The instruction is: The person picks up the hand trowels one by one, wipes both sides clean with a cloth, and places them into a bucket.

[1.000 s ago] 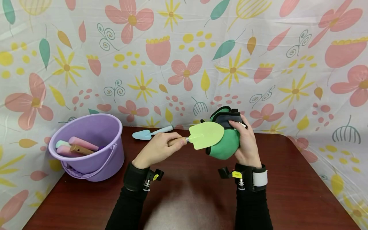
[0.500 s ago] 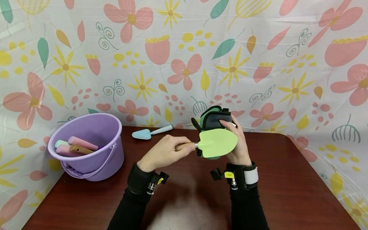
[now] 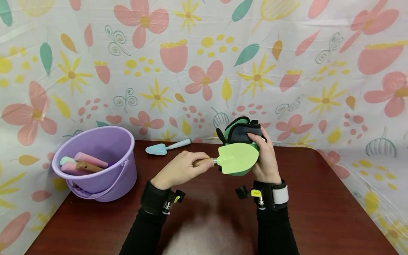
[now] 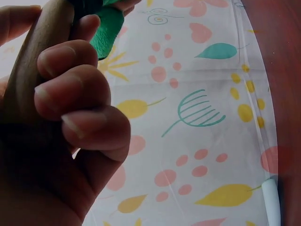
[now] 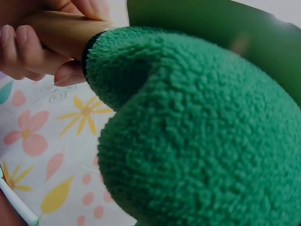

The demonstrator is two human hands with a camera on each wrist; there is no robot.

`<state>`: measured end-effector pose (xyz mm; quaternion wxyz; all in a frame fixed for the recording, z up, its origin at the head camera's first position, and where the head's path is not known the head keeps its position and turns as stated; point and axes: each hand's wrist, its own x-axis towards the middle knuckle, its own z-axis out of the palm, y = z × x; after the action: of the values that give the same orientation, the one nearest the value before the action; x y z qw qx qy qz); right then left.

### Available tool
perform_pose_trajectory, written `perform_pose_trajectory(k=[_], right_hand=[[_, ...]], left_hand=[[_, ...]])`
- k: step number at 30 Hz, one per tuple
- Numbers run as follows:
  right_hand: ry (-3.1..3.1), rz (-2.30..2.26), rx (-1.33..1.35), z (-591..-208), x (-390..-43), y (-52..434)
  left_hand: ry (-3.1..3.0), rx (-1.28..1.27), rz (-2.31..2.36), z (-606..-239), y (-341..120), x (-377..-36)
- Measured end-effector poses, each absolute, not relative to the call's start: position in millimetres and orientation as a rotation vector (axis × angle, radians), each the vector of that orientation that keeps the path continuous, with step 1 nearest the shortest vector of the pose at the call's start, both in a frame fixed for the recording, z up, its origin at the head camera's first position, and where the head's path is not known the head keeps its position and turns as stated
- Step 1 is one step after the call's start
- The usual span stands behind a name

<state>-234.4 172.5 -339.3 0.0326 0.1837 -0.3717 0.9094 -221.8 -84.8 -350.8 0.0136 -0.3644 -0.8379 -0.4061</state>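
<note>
In the head view, my left hand (image 3: 180,170) grips the wooden handle of a small trowel (image 3: 239,158) with a pale green blade. Its fingers curl round that handle (image 4: 44,56) in the left wrist view. My right hand (image 3: 267,159) holds a bunched green fabric item (image 3: 243,134) with black edging and a dark grey panel, the thumb pressing on the panel. From the right wrist, the item's fuzzy green side (image 5: 202,132) fills much of the picture. The trowel blade overlaps the fabric in the head view and hides part of it; contact between them is unclear.
A purple bucket (image 3: 119,182) with pink, mint and brown handles inside stands on the left of the dark wooden table (image 3: 318,198). Behind my left hand lies a light blue toy trowel (image 3: 159,149). A flower-patterned sheet (image 3: 204,46) hangs at the back.
Over the second, my left hand and the trowel have moved right, bringing the blade across the fabric. My right hand and the fabric have shifted left. Both grips stay the same.
</note>
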Motion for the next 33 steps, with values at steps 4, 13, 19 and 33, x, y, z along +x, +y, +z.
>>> perform_pose_trajectory(k=[4, 13, 19, 33], right_hand=[[-1.164, 2.782, 0.526, -341, -233, 178], [-1.119, 2.773, 0.478, -342, -233, 190], [-1.088, 2.735, 0.507, -336, -234, 193], [-1.044, 2.675, 0.512, -329, -225, 207]], left_hand=[[-2.636, -1.112, -1.257, -352, -86, -222], [-2.674, -0.994, -1.164, -355, -95, -226], [-2.682, -0.963, -1.165, -355, -101, -231], [-2.72, -0.857, -1.01, -355, -103, -230]])
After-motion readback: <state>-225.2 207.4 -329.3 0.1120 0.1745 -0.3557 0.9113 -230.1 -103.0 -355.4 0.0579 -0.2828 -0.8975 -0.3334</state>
